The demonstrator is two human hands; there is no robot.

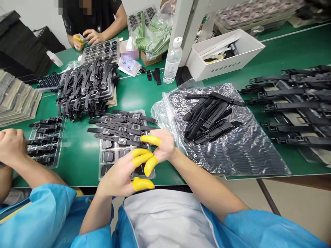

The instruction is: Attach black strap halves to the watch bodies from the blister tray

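My left hand [120, 174], with yellow finger cots, is over the near edge of a clear tray [100, 163]; its thumb and fingers are apart and nothing shows between them. My right hand [163, 144], also in yellow cots, meets the left fingertips above the tray's right side. Its thumb and index finger are spread, and no object is visible in it. Black watches with straps [121, 129] lie across the tray's far part, and dark square pieces [108, 156] sit in its nearer compartments. Right of my hands, loose black straps [212, 117] are piled on a plastic bag [232, 158].
A water bottle [172, 62] and a white box [227, 55] stand behind the bag. Stacked watch trays [85, 89] are at the back left. More straps [297, 106] lie far right. A neighbour's hand [12, 144] is at left; another person [93, 20] works opposite.
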